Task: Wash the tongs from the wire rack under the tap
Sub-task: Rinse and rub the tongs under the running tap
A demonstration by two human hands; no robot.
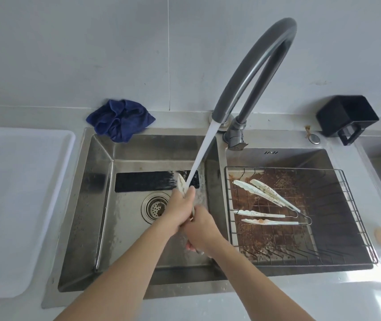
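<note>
Water runs from the curved grey tap (252, 72) into the left sink basin (106, 205). Under the stream I hold one pair of pale tongs (181, 185); only its tip shows above my fingers. My left hand (180, 212) grips the tongs near the tip, where the water lands. My right hand (199, 228) is closed around the lower part of the same tongs, just below and right of the left hand. Two more soiled pairs of tongs (265, 193) (268, 217) lie on the wire rack (356, 218) in the right basin.
A white tray (18, 205) lies on the counter to the left. A crumpled blue cloth (120, 120) sits behind the left basin. A black container (346, 117) stands at the back right. The drain strainer (156, 207) is left of my hands.
</note>
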